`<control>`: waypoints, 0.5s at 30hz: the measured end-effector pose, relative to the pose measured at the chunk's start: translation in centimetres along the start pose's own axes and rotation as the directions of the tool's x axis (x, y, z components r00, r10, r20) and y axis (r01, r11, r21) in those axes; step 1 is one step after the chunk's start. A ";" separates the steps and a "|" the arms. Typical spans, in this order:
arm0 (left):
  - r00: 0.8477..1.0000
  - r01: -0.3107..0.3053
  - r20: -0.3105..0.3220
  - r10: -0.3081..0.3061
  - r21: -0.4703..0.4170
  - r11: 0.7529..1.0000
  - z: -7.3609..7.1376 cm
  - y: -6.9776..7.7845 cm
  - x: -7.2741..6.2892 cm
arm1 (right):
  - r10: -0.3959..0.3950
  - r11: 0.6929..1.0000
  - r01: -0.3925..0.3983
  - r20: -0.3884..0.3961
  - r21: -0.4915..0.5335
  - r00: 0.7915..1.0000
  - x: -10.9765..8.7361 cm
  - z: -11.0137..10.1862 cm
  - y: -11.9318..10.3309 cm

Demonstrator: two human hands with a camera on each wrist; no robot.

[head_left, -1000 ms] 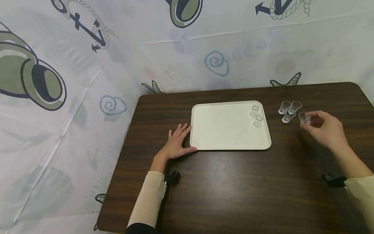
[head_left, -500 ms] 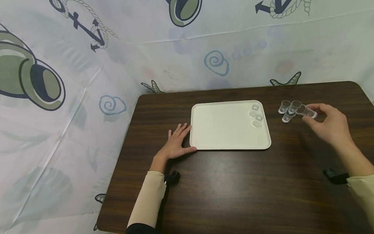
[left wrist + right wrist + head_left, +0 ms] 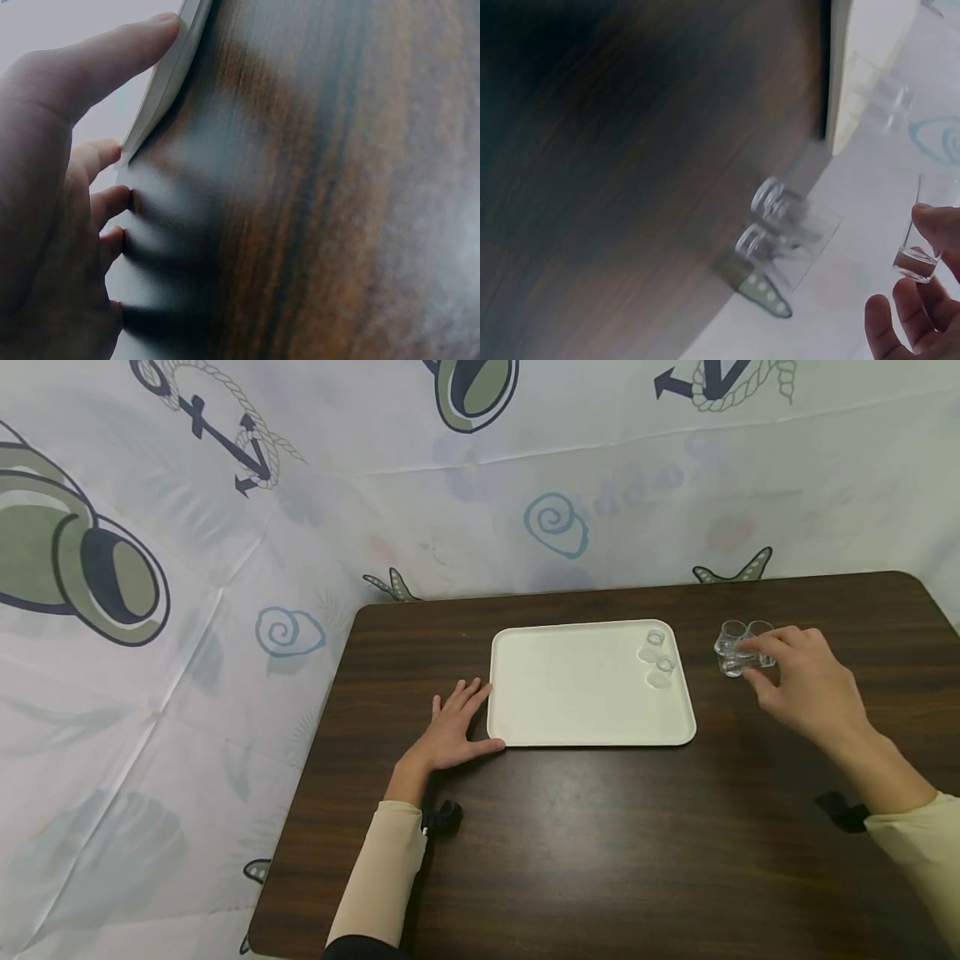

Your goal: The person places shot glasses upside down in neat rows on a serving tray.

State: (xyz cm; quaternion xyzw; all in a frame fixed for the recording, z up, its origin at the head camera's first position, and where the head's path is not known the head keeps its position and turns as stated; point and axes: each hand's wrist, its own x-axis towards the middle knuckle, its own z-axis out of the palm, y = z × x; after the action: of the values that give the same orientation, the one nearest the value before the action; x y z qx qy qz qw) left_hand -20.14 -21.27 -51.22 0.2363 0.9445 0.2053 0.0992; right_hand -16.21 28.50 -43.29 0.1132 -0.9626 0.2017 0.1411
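Note:
My left hand lies at the left end of a cream tray, fingers spread, thumb touching the near corner. At the table's right, my right hand reaches over a cluster of small clear shot glasses. In the right wrist view, its thumb and fingers pinch a clear shot glass with a thick base. Two more glasses stand close together on the table there. In the head view, my fingers hide part of the cluster, so the held glass is hard to separate from it.
Two clear shot glasses stand near the tray's right end. The dark wooden table extends toward me, and a printed curtain hangs behind its far edge and along its left side.
Holding a glass, my right hand was to the right of the cluster; the glass then tilted with its rim toward the others. Now the hand is farther left, over the cluster. My left hand stays put.

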 end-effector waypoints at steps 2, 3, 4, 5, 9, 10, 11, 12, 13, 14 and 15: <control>1.000 -0.004 -0.004 0.004 0.001 1.000 -0.1 0.0 0.0 | -0.066 0.997 0.065 -0.011 -0.032 0.998 0.2 0.5 -0.4; 1.000 -0.006 -0.007 0.006 -0.003 1.000 -0.1 0.1 0.1 | -0.104 0.994 0.103 -0.017 -0.046 0.994 0.3 0.7 -0.6; 1.000 -0.006 -0.008 0.006 -0.005 1.000 -0.1 0.1 0.1 | -0.146 0.988 0.144 -0.025 -0.061 0.989 0.4 1.0 -0.7; 1.000 -0.005 -0.009 0.005 -0.005 1.000 -0.1 0.1 0.1 | -0.190 0.979 0.187 -0.032 -0.080 0.981 0.5 1.3 -0.9; 1.000 0.000 -0.003 0.000 -0.006 1.000 -0.1 0.1 0.0 | -0.327 0.938 0.320 -0.028 -0.135 0.945 0.7 2.5 -1.4; 1.000 0.000 -0.002 0.000 -0.005 1.000 -0.1 0.1 0.0 | -0.347 0.929 0.341 -0.023 -0.141 0.938 0.7 2.8 -1.5; 1.000 -0.001 -0.002 0.001 -0.002 1.000 0.0 0.1 0.0 | -0.363 0.922 0.356 -0.016 -0.149 0.932 0.7 3.0 -1.7; 1.000 -0.003 -0.003 0.003 -0.001 1.000 0.0 0.1 0.0 | -0.371 0.918 0.366 -0.011 -0.153 0.928 0.7 3.3 -1.8; 1.000 -0.005 -0.003 0.005 0.001 1.000 0.0 0.0 -0.1 | -0.379 0.915 0.373 -0.007 -0.156 0.925 0.8 3.5 -1.9; 1.000 -0.005 -0.004 0.005 0.002 1.000 0.0 0.0 -0.1 | -0.385 0.911 0.380 -0.004 -0.160 0.923 0.8 3.7 -2.1; 1.000 -0.006 -0.005 0.006 0.002 1.000 0.0 0.0 -0.1 | -0.391 0.908 0.385 0.000 -0.164 0.921 0.8 3.9 -2.3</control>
State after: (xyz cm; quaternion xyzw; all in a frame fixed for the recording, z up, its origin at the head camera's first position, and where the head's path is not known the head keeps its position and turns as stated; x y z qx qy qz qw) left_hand -20.02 -21.29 -51.18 0.2385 0.9443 0.2055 0.0959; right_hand -17.25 24.72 -45.63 0.2871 -0.9315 0.0934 0.2029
